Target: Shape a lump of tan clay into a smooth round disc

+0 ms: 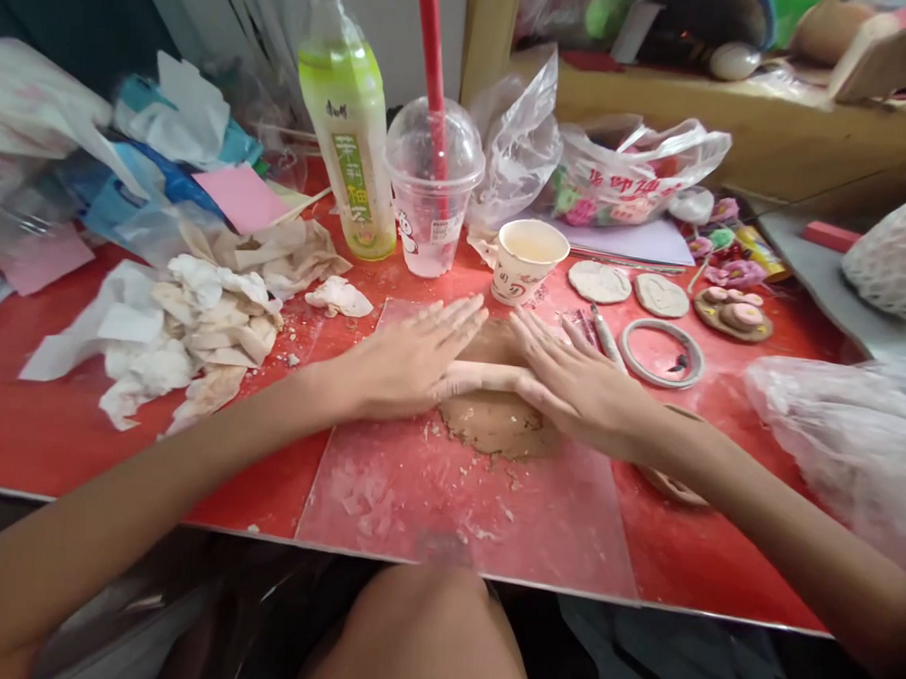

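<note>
A pale rolling pin (488, 377) lies crosswise on a flattened slab of brown clay (494, 426) with ragged, crumbly edges. My left hand (422, 353) rests flat over the pin's left end, fingers stretched forward and to the right. Over its right end lies my right hand (572, 375), palm down, fingers extended. Both hands press on the pin without wrapping round it, and they hide its ends. Under the clay is a clear plastic sheet (386, 497) dusted with crumbs.
Behind the hands stand a paper cup (529, 263), a domed plastic cup (429, 203) and a green drink bottle (348, 145). Crumpled tissues (190, 328) are heaped at left. Right of the sheet are flat clay pieces (600, 282), a ring (662, 325) and plastic bags (846, 447).
</note>
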`<state>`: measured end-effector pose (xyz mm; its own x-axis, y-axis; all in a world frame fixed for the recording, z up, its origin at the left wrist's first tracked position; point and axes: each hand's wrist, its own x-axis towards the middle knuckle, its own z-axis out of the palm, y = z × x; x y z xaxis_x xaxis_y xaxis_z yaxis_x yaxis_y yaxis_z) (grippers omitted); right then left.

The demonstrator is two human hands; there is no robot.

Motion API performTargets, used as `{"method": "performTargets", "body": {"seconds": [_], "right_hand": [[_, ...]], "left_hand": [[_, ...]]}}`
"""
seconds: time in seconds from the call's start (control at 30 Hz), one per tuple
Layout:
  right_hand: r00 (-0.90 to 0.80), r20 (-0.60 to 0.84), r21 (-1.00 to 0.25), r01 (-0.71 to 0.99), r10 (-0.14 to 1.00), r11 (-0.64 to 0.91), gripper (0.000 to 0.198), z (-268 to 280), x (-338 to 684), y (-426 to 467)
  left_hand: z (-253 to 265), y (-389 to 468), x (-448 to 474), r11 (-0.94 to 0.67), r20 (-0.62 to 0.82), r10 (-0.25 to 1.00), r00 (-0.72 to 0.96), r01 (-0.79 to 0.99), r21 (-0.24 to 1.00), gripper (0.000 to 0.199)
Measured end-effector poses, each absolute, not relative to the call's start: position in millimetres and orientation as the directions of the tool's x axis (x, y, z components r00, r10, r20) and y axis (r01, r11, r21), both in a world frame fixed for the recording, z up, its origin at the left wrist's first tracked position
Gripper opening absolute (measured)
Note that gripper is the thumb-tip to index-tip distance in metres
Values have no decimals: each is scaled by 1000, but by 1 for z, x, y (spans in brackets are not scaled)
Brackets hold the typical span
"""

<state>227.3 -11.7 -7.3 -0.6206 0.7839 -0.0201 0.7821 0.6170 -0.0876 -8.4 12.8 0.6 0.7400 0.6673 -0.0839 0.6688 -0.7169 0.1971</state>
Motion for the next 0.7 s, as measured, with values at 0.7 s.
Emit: {"method": "performTargets", "body": {"seconds": [0.7], "right_hand": [[-792,0,-176,601,610,780,83,-4,244,-61]], "left_hand": [[8,-32,-20,-776,-182,556,811,585,237,70]]}}
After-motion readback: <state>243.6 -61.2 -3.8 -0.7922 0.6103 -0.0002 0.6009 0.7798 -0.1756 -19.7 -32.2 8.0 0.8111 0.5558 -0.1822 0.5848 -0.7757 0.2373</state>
